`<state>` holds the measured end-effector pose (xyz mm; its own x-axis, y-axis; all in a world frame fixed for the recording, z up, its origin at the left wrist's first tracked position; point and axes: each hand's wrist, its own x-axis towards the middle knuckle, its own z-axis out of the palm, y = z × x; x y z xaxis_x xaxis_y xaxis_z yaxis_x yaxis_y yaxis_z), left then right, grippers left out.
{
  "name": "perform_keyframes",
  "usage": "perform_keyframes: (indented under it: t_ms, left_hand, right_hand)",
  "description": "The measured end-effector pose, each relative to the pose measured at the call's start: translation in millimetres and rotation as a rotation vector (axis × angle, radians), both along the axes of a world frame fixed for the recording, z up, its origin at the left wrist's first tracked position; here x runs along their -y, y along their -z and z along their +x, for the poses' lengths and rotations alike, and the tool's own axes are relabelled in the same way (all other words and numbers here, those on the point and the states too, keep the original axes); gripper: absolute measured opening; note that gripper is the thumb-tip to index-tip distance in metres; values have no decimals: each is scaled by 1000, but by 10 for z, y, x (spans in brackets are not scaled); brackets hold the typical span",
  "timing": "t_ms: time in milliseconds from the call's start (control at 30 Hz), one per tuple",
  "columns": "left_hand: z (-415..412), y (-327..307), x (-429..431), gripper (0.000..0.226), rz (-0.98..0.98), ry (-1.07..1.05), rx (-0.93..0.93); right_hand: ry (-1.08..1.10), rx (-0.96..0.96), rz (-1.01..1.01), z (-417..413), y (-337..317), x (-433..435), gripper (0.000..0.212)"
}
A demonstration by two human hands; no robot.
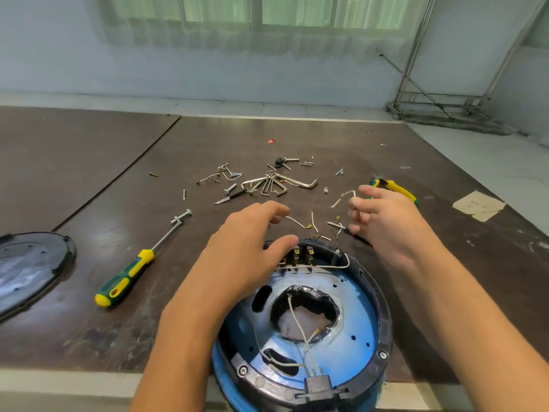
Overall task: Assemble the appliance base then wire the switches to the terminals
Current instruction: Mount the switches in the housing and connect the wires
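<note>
Head view: two bare hands work over one round appliance base (350,331), blue inside a black rim, lying open side up under both wrists and overhanging the near edge of the table (98,173). Its line from the single black connector block (318,385) at the near rim to the switches (303,254) at the far rim runs away from the person, leaning slightly left. Two brass-tagged switches show just right of the left thumb.

The left hand (237,257) has its fingers loosely curled and apart. A short white wire (297,222) starts at its fingertips, but whether they grip it cannot be told. The right hand (392,224) is blurred, its curled fingers pinching one looped wire (343,198).

Between the two sets of fingertips lie at least two more loose wire pieces (313,220) with brass ends.

Beyond the fingers sits one heap of hex keys (279,184) among scattered screws (228,189). One pair of pliers (395,188) lies behind the right fingers. Left of the left hand lies one screwdriver (124,278), tip pointing away and right, and further left one black cover (29,263).
</note>
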<state>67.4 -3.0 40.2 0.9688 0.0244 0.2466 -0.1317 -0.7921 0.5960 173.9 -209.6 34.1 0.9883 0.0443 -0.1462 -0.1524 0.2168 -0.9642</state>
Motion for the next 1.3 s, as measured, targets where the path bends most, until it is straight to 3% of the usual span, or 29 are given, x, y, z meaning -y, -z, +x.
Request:
perform_keyframes:
  t_ms: [133,333,500,600,700,800,933,1033,1167,1300]
  left_hand:
    - [-291,30,163,32,-154,-39,44]
    - [-441,92,275,31,-259,-92,29]
    - [-194,-3,350,21,-324,-95,86]
    - [-140,4,396,19,-631,-92,10]
    - [-109,40,383,25,-819,-88,-54]
    - [-108,86,305,18,-890,-57,-128]
    - [-129,158,172,20,-919,-74,-157]
    - [-138,177,104,23,-964,-69,-187]
    - [-128,171,117,48,-919,-18,-268]
    - [-109,166,162,52,-868,0,-289]
  right_hand:
    - [-123,10,297,-407,-44,-30,42]
    - [-191,79,284,-687,-26,-70,38]
    - [-224,249,133,-743,-37,-72,41]
    - [-271,436,-62,-782,9,-104,48]
    - [-419,509,-189,-817,96,-118,59]
    - [-480,632,-489,-825,203,-147,68]
    - [-526,716,-575,-854,251,-173,75]
    - [-469,713,-534,-796,263,-129,62]
    - [-353,808,-688,-667,210,-42,42]
    - [-399,873,-780,-587,220,-16,22]
